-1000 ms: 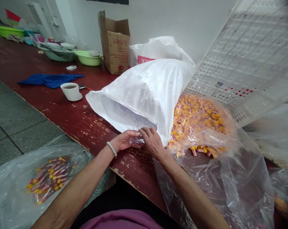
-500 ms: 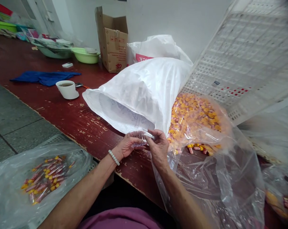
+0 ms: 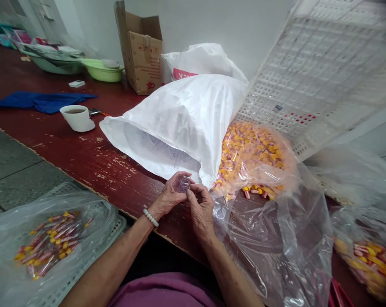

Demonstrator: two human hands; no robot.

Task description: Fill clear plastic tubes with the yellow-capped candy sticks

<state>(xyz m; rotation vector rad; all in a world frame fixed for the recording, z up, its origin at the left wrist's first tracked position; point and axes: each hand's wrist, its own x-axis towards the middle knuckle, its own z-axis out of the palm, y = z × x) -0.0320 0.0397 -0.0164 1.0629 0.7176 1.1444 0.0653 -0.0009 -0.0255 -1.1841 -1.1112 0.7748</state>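
My left hand (image 3: 173, 194), with a beaded bracelet at the wrist, is closed round clear plastic pieces (image 3: 182, 184) with round rims. My right hand (image 3: 200, 204) pinches at the right side of these same pieces, its fingertips touching them. Both hands are in front of the mouth of a white sack (image 3: 186, 111), which lies open on the dark red table (image 3: 116, 179). Inside the sack, clear round-edged pieces show faintly. To the right of the sack lies a clear bag of yellow-capped pink pieces (image 3: 253, 147).
A white crate (image 3: 308, 81) leans at the right. A cup (image 3: 77, 118), blue cloth (image 3: 42, 101), green basin (image 3: 102, 72) and cardboard box (image 3: 145, 59) stand on the left and back. Another bag of capped pieces (image 3: 52, 238) lies low at the left.
The clear pieces have turned so their round ends face upward, and my hands have drawn closer together. The whole view has shifted, with the surroundings now further left.
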